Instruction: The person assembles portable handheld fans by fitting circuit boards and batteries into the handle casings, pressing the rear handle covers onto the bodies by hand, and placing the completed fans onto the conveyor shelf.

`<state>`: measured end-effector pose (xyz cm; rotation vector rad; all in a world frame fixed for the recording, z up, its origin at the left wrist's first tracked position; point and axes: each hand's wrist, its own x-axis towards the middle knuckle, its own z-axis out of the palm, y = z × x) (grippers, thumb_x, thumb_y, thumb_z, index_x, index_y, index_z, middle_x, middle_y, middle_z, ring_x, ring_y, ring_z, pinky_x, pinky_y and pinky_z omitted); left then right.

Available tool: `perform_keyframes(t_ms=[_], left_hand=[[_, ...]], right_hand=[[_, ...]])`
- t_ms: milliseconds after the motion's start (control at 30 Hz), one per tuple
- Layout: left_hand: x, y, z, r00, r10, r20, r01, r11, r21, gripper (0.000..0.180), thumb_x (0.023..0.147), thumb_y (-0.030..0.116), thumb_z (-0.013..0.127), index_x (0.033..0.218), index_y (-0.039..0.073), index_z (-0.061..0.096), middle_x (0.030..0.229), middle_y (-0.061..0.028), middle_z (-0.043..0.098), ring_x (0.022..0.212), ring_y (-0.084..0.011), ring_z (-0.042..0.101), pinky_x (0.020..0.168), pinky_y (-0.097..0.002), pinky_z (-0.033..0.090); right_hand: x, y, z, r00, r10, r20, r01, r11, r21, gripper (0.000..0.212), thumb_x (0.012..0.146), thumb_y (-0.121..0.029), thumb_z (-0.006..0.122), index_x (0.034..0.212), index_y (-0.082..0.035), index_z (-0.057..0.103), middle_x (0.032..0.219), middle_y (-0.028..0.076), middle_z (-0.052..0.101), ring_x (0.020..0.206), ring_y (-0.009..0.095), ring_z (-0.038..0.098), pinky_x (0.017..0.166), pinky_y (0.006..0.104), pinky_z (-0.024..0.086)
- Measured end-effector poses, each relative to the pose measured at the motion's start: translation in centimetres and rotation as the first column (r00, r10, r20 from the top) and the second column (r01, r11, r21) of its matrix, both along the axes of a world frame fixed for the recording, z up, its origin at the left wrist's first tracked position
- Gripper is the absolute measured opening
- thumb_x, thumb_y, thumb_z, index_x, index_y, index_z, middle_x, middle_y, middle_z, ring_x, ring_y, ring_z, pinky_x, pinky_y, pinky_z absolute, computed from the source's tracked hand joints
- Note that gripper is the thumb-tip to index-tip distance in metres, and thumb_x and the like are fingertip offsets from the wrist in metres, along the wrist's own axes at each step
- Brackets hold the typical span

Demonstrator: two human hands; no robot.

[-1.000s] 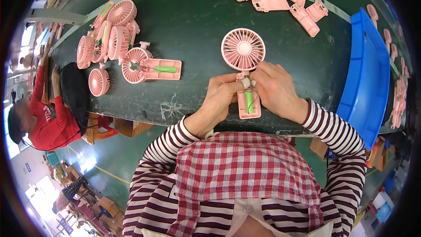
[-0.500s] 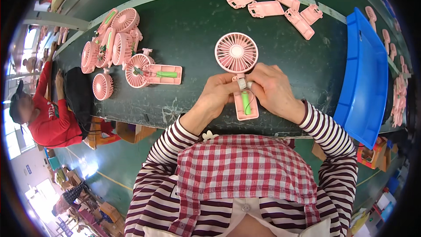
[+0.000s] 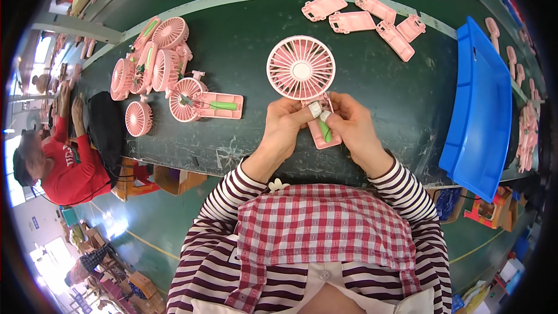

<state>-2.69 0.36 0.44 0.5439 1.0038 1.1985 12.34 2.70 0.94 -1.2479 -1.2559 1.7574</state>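
Observation:
A pink handheld fan (image 3: 301, 68) is held between my two hands just above the green bench, its round grille facing up and pointing away from me. Its handle lies open, and a green battery (image 3: 325, 132) shows inside. My left hand (image 3: 285, 128) grips the neck from the left, thumb pressed near the joint. From the right, my right hand (image 3: 353, 131) closes on the top of the handle, its thumb close to the left one. White coverings wrap both thumb tips. The small parts under the thumbs are hidden.
At the left lies a pile of pink fans (image 3: 157, 58), with one open-handled fan (image 3: 224, 106) beside it. Several pink handle shells (image 3: 351, 22) lie at the back. A blue tray (image 3: 479, 110) stands at the right. A co-worker in a red top (image 3: 75, 166) sits at far left.
The fan head has come up closer and shifted slightly left, tilting with its handle. My right hand has moved down and inward, its thumb now next to the left one.

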Motion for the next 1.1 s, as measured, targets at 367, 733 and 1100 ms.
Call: perform_keyframes(t_ms=[367, 733, 1100], left_hand=[[0.0, -0.6, 0.2, 0.992, -0.032, -0.125, 0.047, 0.991, 0.121, 0.019, 0.082, 0.002, 0.059, 0.100, -0.004, 0.060, 0.090, -0.0081, 0.064, 0.077, -0.0131, 0.061, 0.069, -0.0253, 0.049], [-1.0, -0.1, -0.4, 0.998, -0.061, -0.029, 0.053, 0.972, -0.230, 0.023, 0.084, 0.007, 0.057, 0.104, -0.005, 0.058, 0.092, -0.0089, 0.063, 0.079, -0.0169, 0.063, 0.073, -0.0302, 0.053], [-1.6, -0.8, -0.6, 0.997, -0.065, -0.035, 0.054, 0.966, -0.251, 0.026, 0.085, 0.012, 0.057, 0.104, -0.004, 0.057, 0.091, -0.0082, 0.062, 0.079, -0.0153, 0.062, 0.072, -0.0279, 0.051]], right_hand=[[-1.0, 0.2, 1.0, 1.000, -0.009, 0.022, 0.011, 0.992, -0.129, 0.039, 0.076, -0.004, 0.052, 0.114, 0.006, 0.051, 0.104, 0.013, 0.059, 0.091, 0.016, 0.057, 0.079, 0.0265, 0.044], [1.9, 12.3, 0.6, 0.573, -0.566, 0.592, -0.550, 0.270, 0.790, 0.046, 0.068, 0.001, 0.056, 0.114, -0.002, 0.050, 0.112, 0.013, 0.055, 0.106, 0.031, 0.050, 0.087, 0.0409, 0.041], [0.6, 9.3, 1.7, 0.850, -0.141, 0.507, -0.272, 0.708, 0.652, 0.056, 0.075, 0.000, 0.060, 0.127, 0.002, 0.040, 0.093, 0.014, 0.061, 0.075, 0.016, 0.061, 0.057, 0.0295, 0.049]])
